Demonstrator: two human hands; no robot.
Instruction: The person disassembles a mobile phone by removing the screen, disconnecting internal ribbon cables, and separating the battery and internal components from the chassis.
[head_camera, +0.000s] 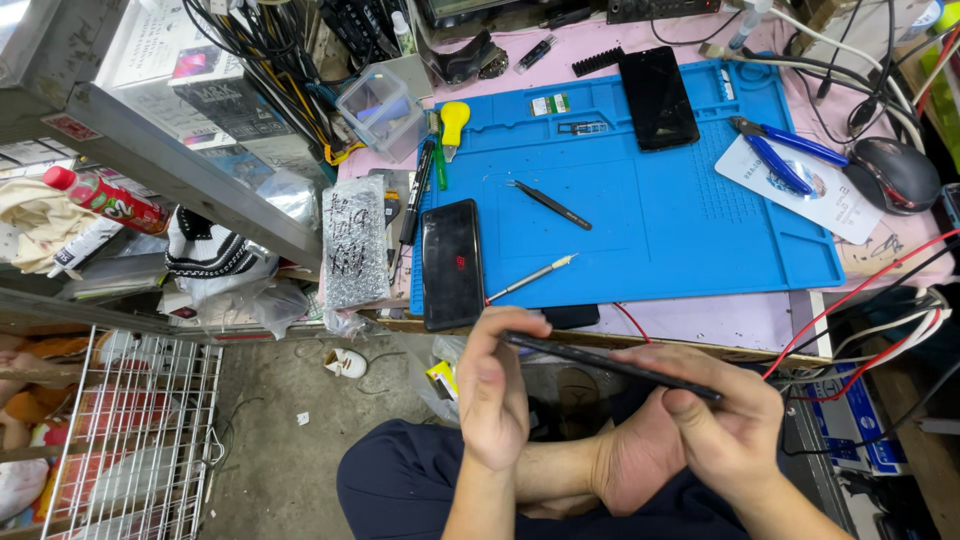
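Both hands grasp 1 thin dark phone (610, 362) edge-on, near the bench edge and above the lap: left hand (492, 385) pinches its left end, right hand (725, 425) grips its right end. On the blue mat (690, 230) beyond lie 2 more phones (452, 264) (658, 98), tweezers (550, 204) and a knife (532, 277).

A dark phone (452, 262) with a black screen showing a small red mark lies at the blue mat's (680, 230) left edge, and a second black-screened phone (657, 97) lies near the mat's top. A white card with blue print (810, 190) lies to the right of the mat under blue pliers. A red-labelled bottle (105, 198) and a dark printed box (225, 95) sit on the shelves at left, and a blue-and-white box (850, 420) stands below the surface at right.
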